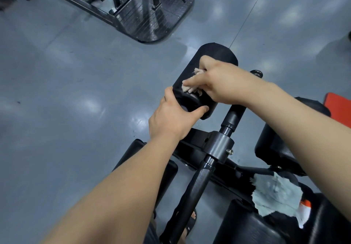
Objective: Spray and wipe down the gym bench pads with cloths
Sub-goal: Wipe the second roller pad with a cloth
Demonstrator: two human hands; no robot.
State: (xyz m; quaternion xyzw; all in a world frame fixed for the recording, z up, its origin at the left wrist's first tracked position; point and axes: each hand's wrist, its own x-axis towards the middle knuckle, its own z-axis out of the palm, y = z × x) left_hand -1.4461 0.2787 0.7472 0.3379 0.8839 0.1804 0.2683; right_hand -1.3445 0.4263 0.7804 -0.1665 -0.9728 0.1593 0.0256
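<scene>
- Roller pad (pixel 214 57), black, sits at centre frame above the bench's steel post (pixel 191 192); the left hand (pixel 171 118) grips its near end, thumb curled over the cap, steadying it.
- Right hand (pixel 218 84) pinches a beige cloth (pixel 187 87) against the pad's top, so wiping is the step in hand.
- Next move likely calls for working the cloth round the pad's far side.
- Blue-grey cloth (pixel 275 194) at lower right half covers a white-and-orange object (pixel 304 209), possibly the sprayer; I cannot tell.

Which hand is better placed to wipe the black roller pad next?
The right hand: it holds the beige cloth against the roller pad. The left hand grips the pad's end, without a cloth.
</scene>
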